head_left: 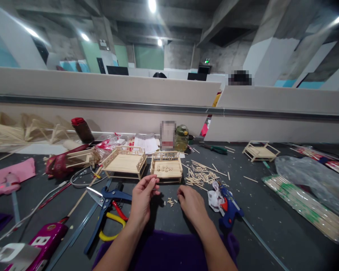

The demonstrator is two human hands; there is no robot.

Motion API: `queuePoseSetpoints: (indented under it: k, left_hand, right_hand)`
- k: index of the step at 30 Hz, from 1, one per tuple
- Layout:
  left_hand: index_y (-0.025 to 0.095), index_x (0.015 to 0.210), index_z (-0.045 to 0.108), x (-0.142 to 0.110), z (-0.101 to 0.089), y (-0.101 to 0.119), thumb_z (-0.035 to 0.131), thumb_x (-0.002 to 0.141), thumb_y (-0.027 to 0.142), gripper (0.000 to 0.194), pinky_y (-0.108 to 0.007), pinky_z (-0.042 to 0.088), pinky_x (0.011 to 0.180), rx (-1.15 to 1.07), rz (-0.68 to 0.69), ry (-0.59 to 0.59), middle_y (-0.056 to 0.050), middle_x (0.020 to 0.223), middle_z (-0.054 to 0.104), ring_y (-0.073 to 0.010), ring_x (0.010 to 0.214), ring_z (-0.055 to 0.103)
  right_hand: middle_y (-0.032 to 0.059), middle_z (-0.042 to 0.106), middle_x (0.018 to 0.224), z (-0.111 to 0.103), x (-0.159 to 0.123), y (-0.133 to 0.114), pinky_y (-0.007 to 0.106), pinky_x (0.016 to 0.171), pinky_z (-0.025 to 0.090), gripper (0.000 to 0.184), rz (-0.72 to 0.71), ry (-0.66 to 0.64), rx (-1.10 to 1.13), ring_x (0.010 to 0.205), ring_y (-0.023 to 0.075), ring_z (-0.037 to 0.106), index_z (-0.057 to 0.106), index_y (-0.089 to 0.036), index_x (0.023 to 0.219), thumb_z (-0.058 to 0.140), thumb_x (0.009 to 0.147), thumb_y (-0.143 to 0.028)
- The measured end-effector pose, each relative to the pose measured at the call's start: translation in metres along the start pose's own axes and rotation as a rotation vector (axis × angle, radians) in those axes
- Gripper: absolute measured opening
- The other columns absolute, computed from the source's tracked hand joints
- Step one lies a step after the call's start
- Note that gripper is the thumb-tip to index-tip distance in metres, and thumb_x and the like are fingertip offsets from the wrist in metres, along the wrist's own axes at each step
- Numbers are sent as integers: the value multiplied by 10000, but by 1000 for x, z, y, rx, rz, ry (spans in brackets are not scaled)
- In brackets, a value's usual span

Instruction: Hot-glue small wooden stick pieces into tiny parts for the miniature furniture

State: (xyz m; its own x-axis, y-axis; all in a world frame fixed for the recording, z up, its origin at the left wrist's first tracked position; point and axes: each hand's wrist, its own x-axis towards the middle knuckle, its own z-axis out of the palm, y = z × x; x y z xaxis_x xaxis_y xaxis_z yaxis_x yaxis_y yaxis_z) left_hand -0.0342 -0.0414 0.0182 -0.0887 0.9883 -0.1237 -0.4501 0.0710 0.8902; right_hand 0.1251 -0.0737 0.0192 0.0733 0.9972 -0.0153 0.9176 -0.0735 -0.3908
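My left hand (143,197) is raised just in front of a small wooden-stick bed model (166,167), fingers pinched on a tiny stick piece. My right hand (190,203) rests on the dark table (271,210), its fingers curled down by a few cut stick bits (171,202); what they hold, if anything, is hidden. A second, larger stick bed model (125,162) stands to the left of the first.
Blue-handled shears (107,199) and yellow-handled pliers (113,226) lie left of my hands. A blue glue gun (228,209) lies at the right. Loose cut sticks (200,175), a third model (260,150), bagged skewers (305,205), a power strip (42,241) and a partition wall (101,109) surround them.
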Motion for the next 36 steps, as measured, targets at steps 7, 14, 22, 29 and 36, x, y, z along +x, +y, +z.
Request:
queuePoseSetpoints:
  k: [7, 14, 22, 29, 36]
  left_hand:
    - [123, 962, 669, -4, 2, -1, 795, 662, 298, 369, -170, 489, 505, -50, 24, 19, -20, 827, 661, -70, 596, 556]
    - [152, 826, 623, 3, -6, 8, 816, 631, 296, 310, -154, 451, 471, -168, 171, 173, 24, 746, 611, -66, 572, 525]
    - [161, 766, 621, 11, -8, 1, 788, 628, 347, 286, -225, 504, 636, -157, 98, 249, -21, 894, 653, -133, 799, 608]
    - [171, 748, 614, 13, -6, -8, 800, 621, 364, 296, -266, 465, 772, -112, 13, 223, -45, 953, 704, -163, 908, 636]
    - [179, 728, 618, 13, -5, -5, 846, 525, 433, 397, -300, 439, 852, -90, 14, 164, -51, 999, 715, -193, 994, 623]
  right_hand:
    - [66, 679, 907, 6, -3, -4, 269, 671, 384, 182, -91, -33, -102, 860, 201, 649, 663, -204, 888, 498, 868, -131]
    - [89, 681, 914, 10, -3, -2, 270, 675, 402, 199, -80, -44, -147, 855, 209, 655, 649, -177, 898, 452, 891, -158]
    - [76, 681, 940, 9, 9, 9, 299, 742, 464, 232, 21, 136, 189, 867, 216, 654, 627, -191, 1000, 437, 872, -156]
    - [187, 513, 1353, 38, 23, 16, 360, 886, 505, 709, 70, 266, 715, 1127, 227, 601, 242, -136, 1467, 464, 794, -119]
    - [177, 508, 1387, 51, 29, 18, 382, 927, 500, 797, 16, 228, 903, 1252, 231, 519, 175, -153, 1505, 454, 763, -70]
